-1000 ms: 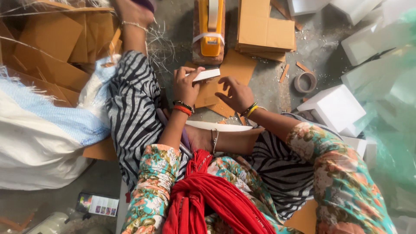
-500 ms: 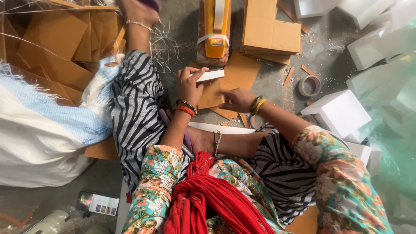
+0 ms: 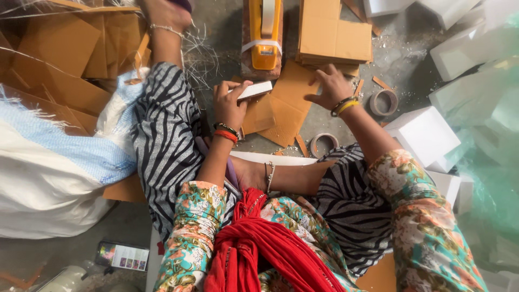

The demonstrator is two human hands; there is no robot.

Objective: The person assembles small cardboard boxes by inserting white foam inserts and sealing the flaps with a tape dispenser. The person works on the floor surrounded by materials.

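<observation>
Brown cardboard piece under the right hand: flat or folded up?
Flat. The cardboard piece lies spread on the floor; the right hand presses on its top edge.

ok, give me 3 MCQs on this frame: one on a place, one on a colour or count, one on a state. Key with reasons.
1. Where does the yellow tape dispenser stand?
A. left of the cardboard stack
B. on the white sack
C. in the person's lap

2. How many tape rolls lie on the floor?
A. none
B. two
C. five

3. What is the left hand doing?
A. lying open and empty
B. holding a small white foam piece
C. gripping the red scarf

Key: 1 A, the dispenser sits just left of the cardboard stack. 2 B, one tape roll lies near the right hand and another tape roll lies closer to the person's knee. 3 B, the fingers close round the white foam piece.
</observation>
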